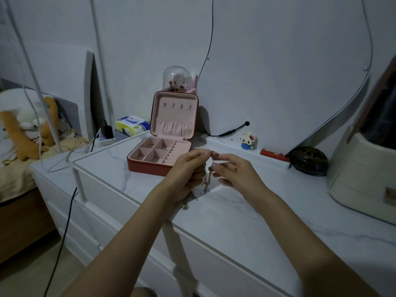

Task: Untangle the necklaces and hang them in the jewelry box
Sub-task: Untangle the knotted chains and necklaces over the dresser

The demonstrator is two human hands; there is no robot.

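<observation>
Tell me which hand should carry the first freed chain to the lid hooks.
Probably the right hand: it only pinches a strand, while the left hand holds the tangled necklaces. The hooks in the jewelry box are empty.

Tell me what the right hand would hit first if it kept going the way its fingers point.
The right hand points left, so it would probably meet the left hand first, at the necklaces pinched between them; depth is hard to judge.
</observation>
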